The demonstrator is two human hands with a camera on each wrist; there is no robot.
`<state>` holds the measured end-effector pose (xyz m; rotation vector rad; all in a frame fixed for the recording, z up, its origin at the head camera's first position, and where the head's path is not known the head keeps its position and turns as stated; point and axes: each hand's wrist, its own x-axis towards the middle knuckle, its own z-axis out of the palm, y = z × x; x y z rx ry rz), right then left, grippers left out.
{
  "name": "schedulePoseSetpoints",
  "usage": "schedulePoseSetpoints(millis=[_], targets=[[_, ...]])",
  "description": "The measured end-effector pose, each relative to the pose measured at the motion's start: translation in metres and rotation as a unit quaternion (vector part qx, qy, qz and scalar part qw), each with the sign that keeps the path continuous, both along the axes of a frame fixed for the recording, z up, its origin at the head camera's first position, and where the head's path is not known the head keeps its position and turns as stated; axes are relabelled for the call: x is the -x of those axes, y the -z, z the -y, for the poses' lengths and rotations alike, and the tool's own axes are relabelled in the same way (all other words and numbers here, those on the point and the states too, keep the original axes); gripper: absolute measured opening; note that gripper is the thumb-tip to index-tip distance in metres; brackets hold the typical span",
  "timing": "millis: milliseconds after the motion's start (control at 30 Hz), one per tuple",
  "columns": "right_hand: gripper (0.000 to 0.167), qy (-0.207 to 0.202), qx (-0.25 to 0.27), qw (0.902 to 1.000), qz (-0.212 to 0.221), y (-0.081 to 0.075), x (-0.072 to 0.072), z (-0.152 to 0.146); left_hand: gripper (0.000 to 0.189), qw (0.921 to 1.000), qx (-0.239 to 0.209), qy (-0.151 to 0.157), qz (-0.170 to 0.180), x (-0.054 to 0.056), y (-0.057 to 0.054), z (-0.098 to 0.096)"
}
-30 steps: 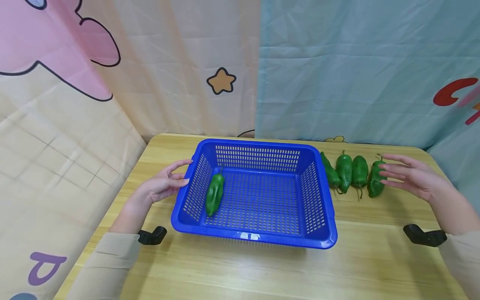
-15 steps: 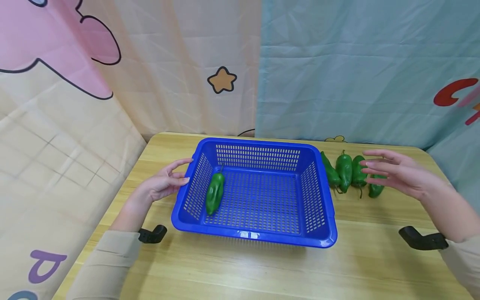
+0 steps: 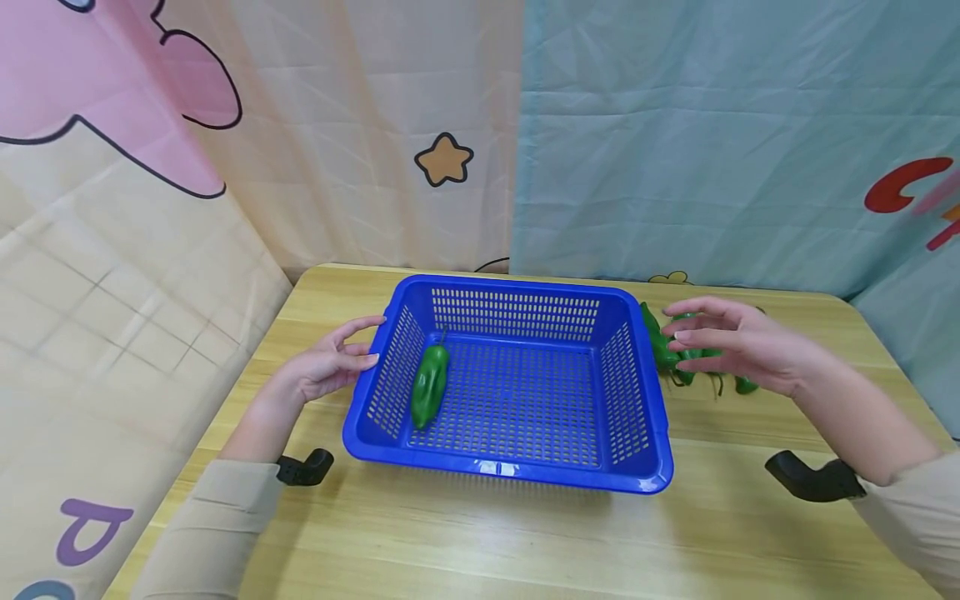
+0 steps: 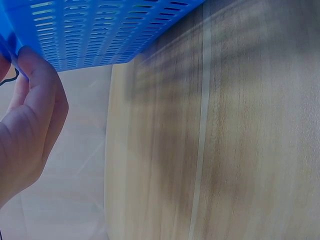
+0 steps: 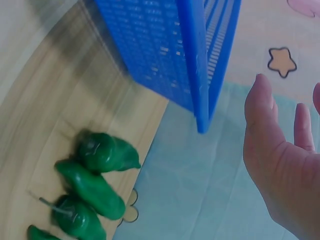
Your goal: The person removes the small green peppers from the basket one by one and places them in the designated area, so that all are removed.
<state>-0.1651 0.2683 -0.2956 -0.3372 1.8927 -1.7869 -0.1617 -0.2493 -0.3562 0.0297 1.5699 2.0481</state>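
Note:
A blue plastic basket [image 3: 507,472] with slotted walls stands in the middle of the table. One green pepper [image 3: 430,387] lies in it along the left side. My left hand [image 3: 330,364] grips the basket's left rim, fingers below and thumb at the edge, as the left wrist view also shows. Right of the basket, my right hand [image 3: 738,340] hovers over a row of green peppers [image 5: 90,187], fingers spread and slightly bent with nothing in them. It partly hides these peppers in the head view.
The wooden table [image 3: 480,542] ends at the back against printed curtains, one peach [image 3: 442,75] and one light blue [image 3: 675,125]. A black wrist mount [image 3: 813,479] sticks out from the right sleeve, another [image 3: 306,468] from the left.
My right hand has moved left over the peppers, from the rightmost one toward the basket's right rim. The left hand, the basket and the pepper in it have stayed in place.

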Motion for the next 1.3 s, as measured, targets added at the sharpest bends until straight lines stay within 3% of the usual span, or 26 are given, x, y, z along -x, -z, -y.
schedulePoseSetpoints(millis=[667,1300], targets=[[0.023,-0.032,-0.054,0.9978,0.022,-0.014,0.003,0.065,0.057,1.0,0.001,0.0,0.002,0.0,0.001,0.001],[0.03,-0.07,-0.075,0.9945,0.022,-0.009,0.014,0.111,0.057,1.0,-0.004,0.002,-0.003,-0.001,0.0,0.001]])
